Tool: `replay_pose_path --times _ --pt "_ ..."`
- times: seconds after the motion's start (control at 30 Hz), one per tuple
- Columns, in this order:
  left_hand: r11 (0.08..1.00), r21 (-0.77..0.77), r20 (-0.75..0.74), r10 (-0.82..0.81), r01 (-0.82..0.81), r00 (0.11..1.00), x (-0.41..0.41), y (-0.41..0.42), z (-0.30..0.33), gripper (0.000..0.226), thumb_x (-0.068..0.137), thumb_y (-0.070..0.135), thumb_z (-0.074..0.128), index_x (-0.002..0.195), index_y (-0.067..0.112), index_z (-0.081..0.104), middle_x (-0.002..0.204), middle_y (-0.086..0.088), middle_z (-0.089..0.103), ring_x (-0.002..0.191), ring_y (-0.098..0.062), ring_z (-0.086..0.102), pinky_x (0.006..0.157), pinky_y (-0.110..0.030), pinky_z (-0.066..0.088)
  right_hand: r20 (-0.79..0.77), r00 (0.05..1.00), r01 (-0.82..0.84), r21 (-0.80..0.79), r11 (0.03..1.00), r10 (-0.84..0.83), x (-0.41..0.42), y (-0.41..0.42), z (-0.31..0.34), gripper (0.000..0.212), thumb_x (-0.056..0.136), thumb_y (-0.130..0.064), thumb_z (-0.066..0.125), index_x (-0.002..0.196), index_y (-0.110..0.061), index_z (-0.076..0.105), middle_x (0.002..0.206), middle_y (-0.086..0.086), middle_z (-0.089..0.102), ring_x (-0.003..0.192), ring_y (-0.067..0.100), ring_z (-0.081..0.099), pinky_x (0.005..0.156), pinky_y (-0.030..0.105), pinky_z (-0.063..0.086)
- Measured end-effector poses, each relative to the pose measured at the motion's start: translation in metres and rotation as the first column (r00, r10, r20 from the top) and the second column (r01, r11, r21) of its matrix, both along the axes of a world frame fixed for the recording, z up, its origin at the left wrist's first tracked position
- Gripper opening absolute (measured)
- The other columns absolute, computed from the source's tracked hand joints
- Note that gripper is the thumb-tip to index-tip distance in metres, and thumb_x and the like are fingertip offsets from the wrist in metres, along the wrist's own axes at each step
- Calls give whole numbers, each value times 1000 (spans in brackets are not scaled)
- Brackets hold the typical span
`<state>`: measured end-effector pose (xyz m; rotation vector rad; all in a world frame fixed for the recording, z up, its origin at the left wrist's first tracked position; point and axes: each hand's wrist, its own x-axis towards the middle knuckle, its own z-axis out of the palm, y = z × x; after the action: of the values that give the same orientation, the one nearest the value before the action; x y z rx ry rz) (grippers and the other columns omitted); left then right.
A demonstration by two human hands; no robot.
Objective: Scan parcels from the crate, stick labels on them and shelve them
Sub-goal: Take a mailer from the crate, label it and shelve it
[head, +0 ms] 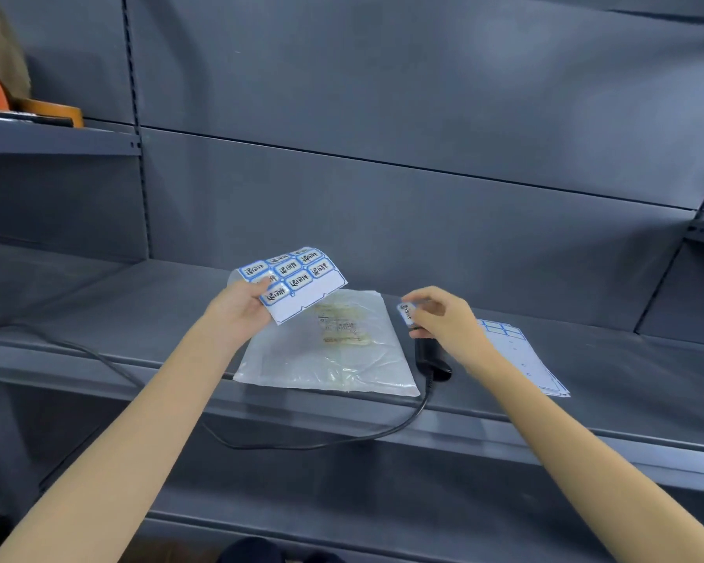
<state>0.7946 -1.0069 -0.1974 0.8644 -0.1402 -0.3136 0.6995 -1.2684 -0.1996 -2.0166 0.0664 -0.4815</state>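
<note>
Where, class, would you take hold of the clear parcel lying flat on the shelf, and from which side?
Grip the parcel by its near edge, coming from the front of the shelf: it lies flat, that edge reaches the shelf lip, and the scanner crowds its right side.

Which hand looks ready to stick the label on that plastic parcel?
The right hand. It already pinches a peeled label just beside the parcel lying on the shelf. The left hand is busy holding the label sheet above the parcel.
</note>
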Motion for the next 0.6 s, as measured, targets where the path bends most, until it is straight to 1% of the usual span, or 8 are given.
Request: replay_pose_path --times 0.07,0.13,0.17,0.23,0.3,0.4,0.5,0.6 --pt "1000 -19 -8 5 -5 1000 3 4 -1 39 100 -4 30 138 2 40 117 -16 63 119 -33 55 74 -42 49 -103 992 -82 -147 986 67 10 -1 0 22 90 -6 58 105 -21 66 86 4 67 65 11 63 82 30 58" --pt "1000 -24 -18 13 -13 1000 4 5 -2 41 100 -4 31 140 2 38 123 -17 60 106 -31 61 71 -45 52 -204 974 -151 -256 955 99 20 1 0 26 88 -7 62 111 -19 60 86 9 70 66 13 64 78 27 57" --pt "1000 -25 -16 15 -16 1000 4 5 -3 42 99 -4 32 141 3 37 123 -17 60 101 -29 62 69 -45 56 -241 966 -167 -282 945 99 25 2 0 25 87 -8 64 110 -18 58 86 8 71 67 14 65 79 29 56" --pt "999 -41 -7 14 -14 1000 6 5 -4 45 99 -5 33 143 5 35 129 -17 57 101 -29 63 63 -41 59 -283 954 -188 -309 932 98 35 5 0 20 85 -10 68 101 -18 58 83 5 72 66 14 65 79 32 55" --pt "999 -46 -9 24 -24 1000 10 6 -6 48 99 -7 33 144 10 33 137 -15 53 109 -31 61 66 -42 57 -296 949 -205 -335 920 103 44 7 0 15 83 -9 70 92 -17 61 77 3 71 63 13 64 77 32 55" --pt "999 -30 16 18 -17 1000 13 7 -9 50 99 -7 32 144 13 35 139 -14 52 122 -32 55 75 -43 52 -315 946 -204 -381 902 80 54 10 -3 11 82 -9 70 90 -14 65 72 0 69 65 15 63 78 33 55" --pt "999 -33 30 11 -10 999 15 9 -11 50 99 -8 32 144 14 37 139 -13 52 124 -33 53 81 -44 51 -329 943 -184 -404 896 45 62 13 -9 9 84 -7 67 88 -16 66 79 3 70 69 16 64 76 31 55" --pt "999 -33 34 14 -13 999 16 11 -12 51 99 -8 32 144 15 37 139 -13 53 123 -33 54 81 -45 51 -325 945 -166 -416 894 25 67 16 -15 12 84 -5 63 85 -17 66 88 8 72 76 19 67 77 27 56"
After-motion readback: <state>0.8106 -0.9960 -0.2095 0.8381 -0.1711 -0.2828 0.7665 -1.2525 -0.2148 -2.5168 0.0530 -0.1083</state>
